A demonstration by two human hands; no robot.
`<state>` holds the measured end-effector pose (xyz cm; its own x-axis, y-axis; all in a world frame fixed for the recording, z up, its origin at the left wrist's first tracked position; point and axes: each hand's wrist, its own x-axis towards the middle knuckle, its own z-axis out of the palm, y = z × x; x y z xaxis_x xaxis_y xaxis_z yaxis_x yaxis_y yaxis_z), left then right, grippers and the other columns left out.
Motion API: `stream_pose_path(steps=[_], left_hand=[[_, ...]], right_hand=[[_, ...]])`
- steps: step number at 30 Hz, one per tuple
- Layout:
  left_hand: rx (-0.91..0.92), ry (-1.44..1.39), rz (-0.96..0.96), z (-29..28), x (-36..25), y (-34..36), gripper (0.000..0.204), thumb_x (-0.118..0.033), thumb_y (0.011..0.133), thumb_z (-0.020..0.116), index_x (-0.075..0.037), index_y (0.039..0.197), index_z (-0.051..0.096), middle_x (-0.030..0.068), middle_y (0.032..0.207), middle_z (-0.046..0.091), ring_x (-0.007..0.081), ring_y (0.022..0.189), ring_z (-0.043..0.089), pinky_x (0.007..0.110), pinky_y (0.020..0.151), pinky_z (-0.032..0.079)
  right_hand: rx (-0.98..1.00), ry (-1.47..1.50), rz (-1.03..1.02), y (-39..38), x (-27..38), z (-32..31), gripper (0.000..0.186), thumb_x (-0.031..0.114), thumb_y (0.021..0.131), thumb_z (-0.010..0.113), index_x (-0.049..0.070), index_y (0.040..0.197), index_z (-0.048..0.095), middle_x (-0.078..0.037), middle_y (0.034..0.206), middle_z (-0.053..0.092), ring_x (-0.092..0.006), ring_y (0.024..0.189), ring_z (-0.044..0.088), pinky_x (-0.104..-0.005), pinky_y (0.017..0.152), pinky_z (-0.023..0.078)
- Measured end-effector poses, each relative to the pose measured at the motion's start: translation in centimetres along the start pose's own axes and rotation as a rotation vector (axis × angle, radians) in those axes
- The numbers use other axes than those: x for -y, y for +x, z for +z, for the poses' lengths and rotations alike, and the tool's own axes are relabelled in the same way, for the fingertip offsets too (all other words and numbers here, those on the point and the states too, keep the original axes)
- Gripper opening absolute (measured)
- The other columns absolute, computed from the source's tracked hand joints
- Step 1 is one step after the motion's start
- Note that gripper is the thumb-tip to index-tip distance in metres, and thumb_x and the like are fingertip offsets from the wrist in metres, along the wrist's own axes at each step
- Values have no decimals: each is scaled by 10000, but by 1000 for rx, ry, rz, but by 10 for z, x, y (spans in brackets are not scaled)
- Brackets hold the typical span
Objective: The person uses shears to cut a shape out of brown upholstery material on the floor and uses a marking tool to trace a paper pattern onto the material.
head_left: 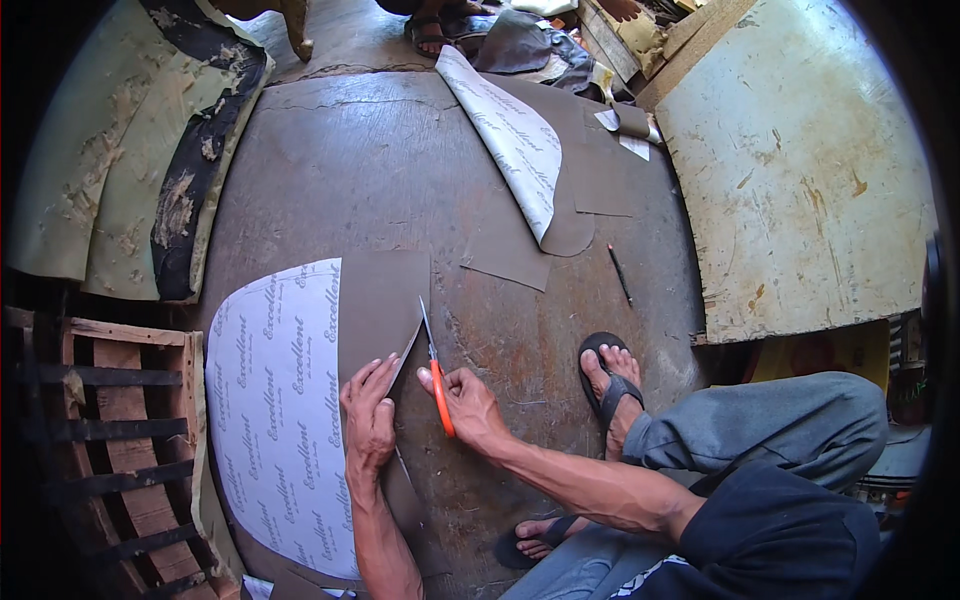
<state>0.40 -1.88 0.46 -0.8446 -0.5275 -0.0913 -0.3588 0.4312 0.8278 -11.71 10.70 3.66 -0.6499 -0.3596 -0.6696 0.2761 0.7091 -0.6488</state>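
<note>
My right hand (470, 410) is closed on orange-handled scissors (440, 400), whose blades point forward, apart, at the edge of a brown sheet (385, 300). My left hand (372, 415) lies on that sheet just left of the scissors, fingers extended and resting near a lifted edge. A large white printed piece with a curved outer edge (275, 420) lies on the brown material to the left of my left hand, on the worn floor board (330, 170).
Another folded brown-and-white piece (505, 140) and a pencil (619, 275) lie ahead and right. Padded panels (120, 160), a wooden frame (130, 440) and a pale board (800, 170) border the space. My sandaled feet (615, 380) are at right; another person's foot (428, 35) is at top.
</note>
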Motion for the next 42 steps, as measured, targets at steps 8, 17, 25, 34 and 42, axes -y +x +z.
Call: stream_pose_path(steps=[8, 17, 25, 34, 42], left_hand=[[9, -9, 7, -3, 2, -1, 567, -116, 819, 419, -28, 1352, 593, 73, 1437, 562, 265, 1377, 424, 422, 1182, 169], [-31, -50, 86, -3, 15, -8, 563, -133, 817, 431, -17, 1342, 598, 80, 1420, 577, 270, 1368, 436, 415, 1172, 185], [-32, -75, 26, -3, 6, -5, 560, -120, 799, 426, -10, 1313, 618, 96, 1375, 608, 282, 1342, 472, 419, 1159, 240], [-111, -271, -39, -3, 20, -2, 513, -90, 809, 406, 68, 1242, 631, 185, 1341, 607, 324, 1315, 507, 413, 1146, 299], [-64, -235, -51, -8, 7, 1, 647, -128, 786, 357, 73, 1377, 524, 186, 1522, 445, 322, 1476, 311, 386, 1227, 172]], right_hand=[[-9, -16, -47, 7, -1, 2, 651, 664, 872, 645, 15, 870, 595, -35, 712, 554, -131, 675, 522, -327, 600, 447], [19, 7, -63, 23, -10, 3, 667, 668, 851, 668, 3, 899, 644, -62, 748, 592, -144, 714, 545, -327, 642, 475], [58, -32, -44, 25, 6, -12, 744, 730, 839, 620, -6, 938, 651, -107, 765, 630, -183, 736, 603, -350, 672, 490], [75, -37, -95, 41, 12, -23, 660, 657, 868, 657, -2, 911, 641, -37, 689, 561, -116, 591, 535, -301, 517, 442], [147, -36, -52, 51, 25, -33, 741, 759, 808, 633, 19, 843, 638, -66, 675, 588, -146, 589, 566, -332, 539, 460]])
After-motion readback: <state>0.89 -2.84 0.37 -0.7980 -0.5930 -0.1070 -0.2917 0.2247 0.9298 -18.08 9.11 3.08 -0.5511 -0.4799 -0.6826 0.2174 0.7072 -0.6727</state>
